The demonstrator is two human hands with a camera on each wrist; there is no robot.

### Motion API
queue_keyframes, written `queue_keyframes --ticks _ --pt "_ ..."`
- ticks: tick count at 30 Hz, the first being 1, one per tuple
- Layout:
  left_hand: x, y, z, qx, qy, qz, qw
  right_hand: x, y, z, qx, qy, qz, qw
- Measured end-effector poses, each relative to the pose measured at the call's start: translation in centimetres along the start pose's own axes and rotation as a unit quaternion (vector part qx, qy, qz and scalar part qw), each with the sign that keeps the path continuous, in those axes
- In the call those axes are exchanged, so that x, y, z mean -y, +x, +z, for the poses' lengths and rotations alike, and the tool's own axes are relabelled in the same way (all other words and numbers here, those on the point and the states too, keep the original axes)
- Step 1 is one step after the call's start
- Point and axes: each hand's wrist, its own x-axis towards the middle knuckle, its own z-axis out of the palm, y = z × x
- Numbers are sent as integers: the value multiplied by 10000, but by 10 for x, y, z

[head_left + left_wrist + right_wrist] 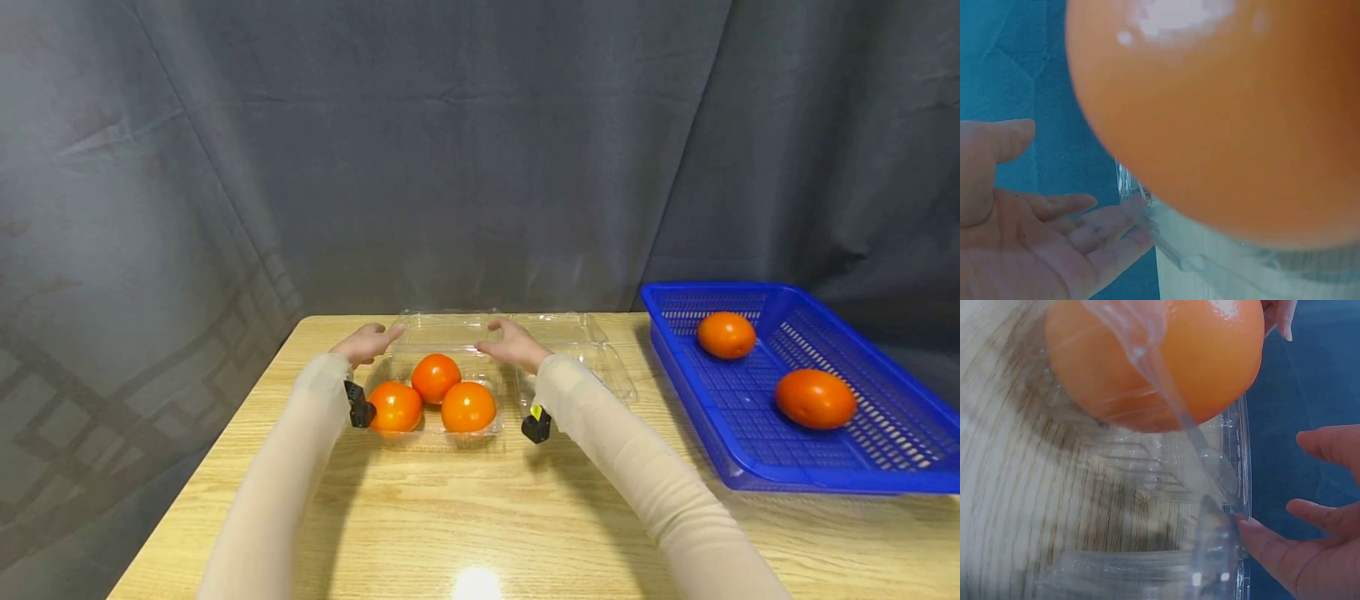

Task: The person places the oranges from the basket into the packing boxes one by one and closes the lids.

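Note:
Three glossy orange-red tomatoes [437, 378] sit in a clear plastic clamshell box [442, 440], whose lid [442, 329] lies back behind it. My left hand [367, 343] is at the box's back left, fingers loosely extended. In the left wrist view its lower fingertips [1138, 232] meet the clear rim, beside a large, close tomato [1222, 125]. At the box's back right is my right hand [513, 343], thumb and fingers spread apart. One of its fingertips [1249, 526] touches the clear plastic edge [1244, 456] in the right wrist view. Neither hand grips a tomato.
A second clear plastic box [615, 375] lies to the right, partly behind my right forearm. Farther right stands a blue slotted basket [738, 475] with two more tomatoes [815, 399]. A grey curtain [480, 167] hangs behind the wooden table [420, 517].

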Motion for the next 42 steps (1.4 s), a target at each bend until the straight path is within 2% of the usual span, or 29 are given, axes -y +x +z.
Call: queue_keyframes --ticks 7,18,33,42 --pt "1 0 -2 -81 47 91 9999 2 -2 -1 -106 271 112 9995" --pt "0 5 -4 -93 -234 98 9996 0 0 -2 -140 583 424 9973" --pt "4 10 -3 -214 -432 -41 9988 -2 3 -3 -175 721 541 9958" --pt "3 9 -3 -298 -502 49 9983 -3 4 -3 -162 693 612 9956"
